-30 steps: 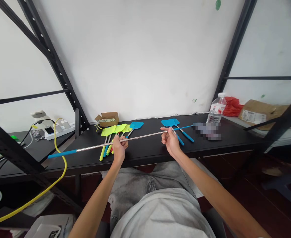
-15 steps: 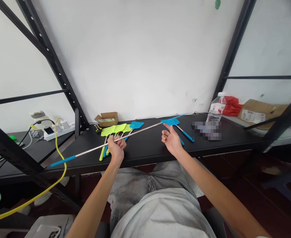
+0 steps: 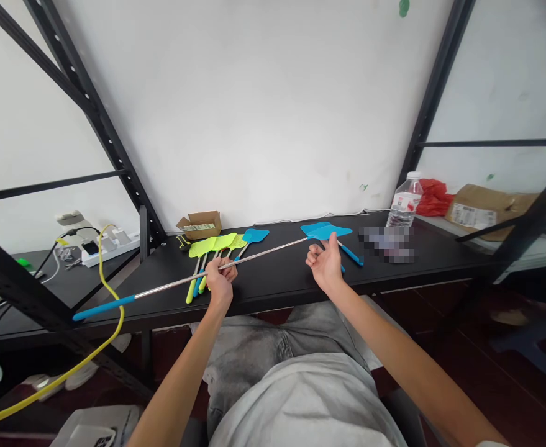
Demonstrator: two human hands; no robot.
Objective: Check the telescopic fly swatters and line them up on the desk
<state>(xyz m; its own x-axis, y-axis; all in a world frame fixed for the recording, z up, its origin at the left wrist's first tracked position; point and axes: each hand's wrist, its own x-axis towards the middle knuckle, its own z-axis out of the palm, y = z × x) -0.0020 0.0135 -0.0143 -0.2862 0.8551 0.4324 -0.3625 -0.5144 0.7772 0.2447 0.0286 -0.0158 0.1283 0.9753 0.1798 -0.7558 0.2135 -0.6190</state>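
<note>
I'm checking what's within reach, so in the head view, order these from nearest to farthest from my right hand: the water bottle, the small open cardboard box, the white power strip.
1. Water bottle: right of the right hand, farther back.
2. Small open cardboard box: left, near the wall.
3. White power strip: far left, past the rack post.

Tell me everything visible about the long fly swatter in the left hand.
The fly swatter has a blue handle, a slim, metal-looking rod and a flat blue head, apparently plastic. It is held aslant over the black table, handle toward the left. The left hand grips the rod; the thumb of the right hand overlaps the head in view, contact unclear.
</note>
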